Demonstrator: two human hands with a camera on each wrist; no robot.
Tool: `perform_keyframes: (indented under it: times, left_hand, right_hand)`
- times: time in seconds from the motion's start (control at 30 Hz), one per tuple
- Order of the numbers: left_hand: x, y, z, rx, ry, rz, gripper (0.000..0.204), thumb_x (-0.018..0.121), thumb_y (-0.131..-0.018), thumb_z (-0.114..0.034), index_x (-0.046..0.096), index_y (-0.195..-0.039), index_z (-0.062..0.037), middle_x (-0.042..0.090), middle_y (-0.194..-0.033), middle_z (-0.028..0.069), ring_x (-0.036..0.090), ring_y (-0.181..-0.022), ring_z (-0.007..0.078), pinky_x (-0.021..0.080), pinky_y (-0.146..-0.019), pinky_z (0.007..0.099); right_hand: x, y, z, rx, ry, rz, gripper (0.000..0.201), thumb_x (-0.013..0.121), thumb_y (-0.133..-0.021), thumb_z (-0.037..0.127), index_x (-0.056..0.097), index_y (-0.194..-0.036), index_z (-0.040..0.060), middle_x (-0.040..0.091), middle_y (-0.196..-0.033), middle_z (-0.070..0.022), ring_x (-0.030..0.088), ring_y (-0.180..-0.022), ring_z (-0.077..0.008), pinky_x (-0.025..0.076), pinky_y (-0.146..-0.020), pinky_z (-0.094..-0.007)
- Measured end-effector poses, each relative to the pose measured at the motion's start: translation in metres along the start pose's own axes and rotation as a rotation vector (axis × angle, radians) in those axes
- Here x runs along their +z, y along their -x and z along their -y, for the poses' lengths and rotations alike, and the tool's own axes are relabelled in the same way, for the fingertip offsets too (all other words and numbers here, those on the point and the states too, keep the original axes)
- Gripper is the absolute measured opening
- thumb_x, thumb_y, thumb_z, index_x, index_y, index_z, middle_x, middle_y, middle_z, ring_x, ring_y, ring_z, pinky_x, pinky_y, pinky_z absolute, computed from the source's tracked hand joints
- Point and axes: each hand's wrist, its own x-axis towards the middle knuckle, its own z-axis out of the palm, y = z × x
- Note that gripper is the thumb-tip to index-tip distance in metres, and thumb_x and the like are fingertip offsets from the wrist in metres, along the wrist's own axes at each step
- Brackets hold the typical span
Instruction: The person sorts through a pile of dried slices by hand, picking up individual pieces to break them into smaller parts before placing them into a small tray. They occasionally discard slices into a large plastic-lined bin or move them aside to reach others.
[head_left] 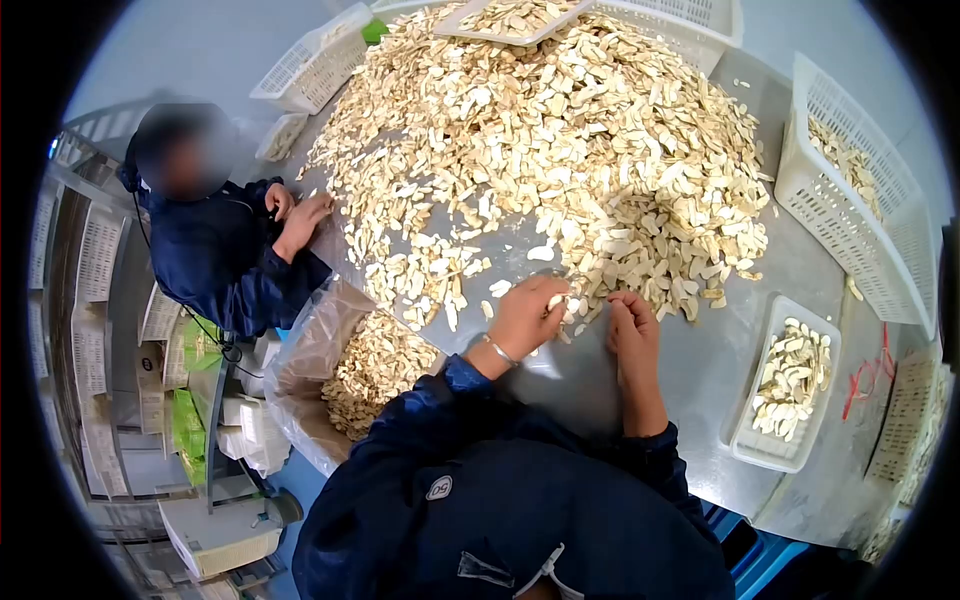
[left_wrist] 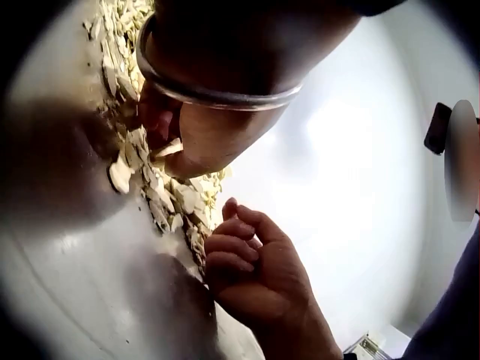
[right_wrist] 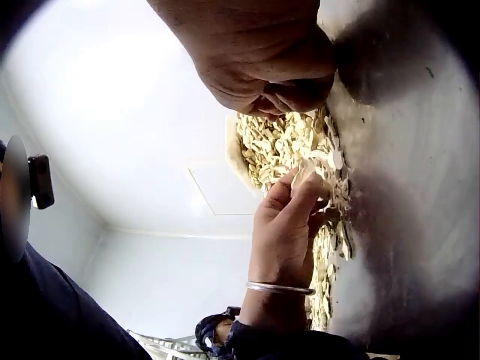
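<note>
Pale dried slices [head_left: 560, 110] lie in a broad heap on the metal table [head_left: 575, 385]. At the heap's near edge, my left hand [head_left: 530, 312] pinches a slice between thumb and fingers; in the right wrist view that hand [right_wrist: 281, 232] holds the pale slice [right_wrist: 304, 174] at its fingertips. Just to its right, my right hand [head_left: 636, 340] is held over the table beside the slices. Its fingers are curled in the left wrist view [left_wrist: 251, 274], with no slice visible in them.
A white tray [head_left: 738, 440] of slices stands at the right, near a tall perforated basket [head_left: 835, 225] and red string [head_left: 868, 375]. Left of my arm is a lined bag [head_left: 300, 385] of slices. Another person [head_left: 215, 250] works at the table's left side. More baskets stand behind the heap.
</note>
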Motion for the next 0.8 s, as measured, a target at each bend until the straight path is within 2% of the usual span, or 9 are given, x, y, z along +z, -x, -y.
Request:
perform_keyframes:
  times: [0.13,0.23,0.27,0.4,0.5,0.6,0.7,0.73,0.8]
  left_hand:
    - [-0.019,0.007,0.003,-0.293,0.157,0.054,0.023,0.070,-0.091,-0.010,0.068,-0.112,-0.0035,0.069,-0.084,0.0095,0.063,-0.062,0.0110,0.049,-0.059,0.0261]
    - [-0.021,0.013,0.015,-0.324,0.249,-0.040,0.023,0.069,-0.088,-0.008,0.068,-0.110,-0.0028,0.068,-0.089,0.0120,0.060,-0.059,0.0184,0.048,-0.057,0.0302]
    - [-0.024,0.016,0.018,-0.346,0.258,-0.046,0.023,0.065,-0.089,-0.007,0.068,-0.111,-0.0022,0.067,-0.087,0.0114,0.059,-0.059,0.0161,0.047,-0.057,0.0292]
    - [-0.036,0.015,0.020,-0.273,0.139,-0.138,0.024,0.060,-0.088,-0.004,0.068,-0.110,-0.0027,0.068,-0.089,0.0124,0.061,-0.059,0.0194,0.049,-0.057,0.0298]
    - [-0.044,0.016,0.021,-0.387,0.135,-0.064,0.024,0.059,-0.083,-0.001,0.069,-0.105,-0.0036,0.069,-0.094,0.0137,0.065,-0.069,0.0256,0.052,-0.065,0.0337]
    - [-0.047,0.004,0.029,0.014,-0.151,-0.134,0.024,0.061,-0.078,0.001,0.069,-0.100,-0.0053,0.069,-0.098,0.0143,0.065,-0.085,0.0313,0.052,-0.078,0.0392]
    - [-0.037,-0.018,0.029,-0.019,-0.104,-0.045,0.022,0.063,-0.076,0.000,0.068,-0.096,-0.0058,0.068,-0.097,0.0137,0.062,-0.095,0.0351,0.050,-0.085,0.0429]
    - [-0.030,-0.026,0.033,0.069,-0.147,-0.106,0.020,0.065,-0.077,0.000,0.068,-0.096,-0.0056,0.066,-0.093,0.0122,0.061,-0.092,0.0341,0.051,-0.083,0.0428]
    - [-0.022,-0.040,0.038,0.093,-0.244,-0.051,0.019,0.065,-0.078,-0.002,0.069,-0.097,-0.0062,0.066,-0.095,0.0122,0.061,-0.093,0.0341,0.051,-0.083,0.0428]
  right_hand:
    - [0.002,0.001,0.002,0.030,0.002,0.001,0.012,0.060,-0.101,0.017,0.067,-0.105,0.0078,0.043,-0.063,0.0109,0.034,-0.051,0.0007,0.026,-0.046,-0.0189]
    - [0.000,0.000,0.001,0.026,-0.009,0.011,0.012,0.060,-0.101,0.017,0.067,-0.104,0.0076,0.044,-0.063,0.0108,0.034,-0.051,0.0007,0.026,-0.046,-0.0189]
    - [0.000,0.000,0.002,0.027,-0.003,0.006,0.012,0.060,-0.101,0.017,0.067,-0.104,0.0075,0.044,-0.063,0.0108,0.035,-0.051,0.0007,0.026,-0.046,-0.0189]
    - [0.003,0.001,0.004,0.030,0.009,-0.009,0.012,0.060,-0.101,0.016,0.067,-0.105,0.0076,0.044,-0.063,0.0109,0.035,-0.051,0.0009,0.026,-0.046,-0.0189]
    - [0.003,0.001,0.004,0.040,0.002,-0.014,0.012,0.060,-0.101,0.016,0.068,-0.105,0.0076,0.044,-0.063,0.0109,0.036,-0.051,0.0008,0.027,-0.046,-0.0188]
    - [0.002,0.000,0.002,0.035,-0.001,-0.015,0.012,0.060,-0.100,0.016,0.068,-0.105,0.0075,0.045,-0.064,0.0109,0.036,-0.052,0.0008,0.027,-0.046,-0.0187]
    - [0.001,0.000,-0.001,0.017,0.008,-0.002,0.012,0.060,-0.100,0.016,0.068,-0.105,0.0074,0.045,-0.064,0.0109,0.036,-0.052,0.0008,0.027,-0.046,-0.0187]
    - [0.001,0.000,-0.001,0.011,0.012,0.004,0.012,0.060,-0.100,0.016,0.068,-0.105,0.0073,0.046,-0.064,0.0109,0.036,-0.052,0.0008,0.027,-0.046,-0.0187]
    - [0.000,-0.001,-0.001,-0.004,0.025,-0.001,0.012,0.060,-0.100,0.016,0.068,-0.104,0.0071,0.046,-0.064,0.0107,0.037,-0.052,0.0009,0.028,-0.046,-0.0186]
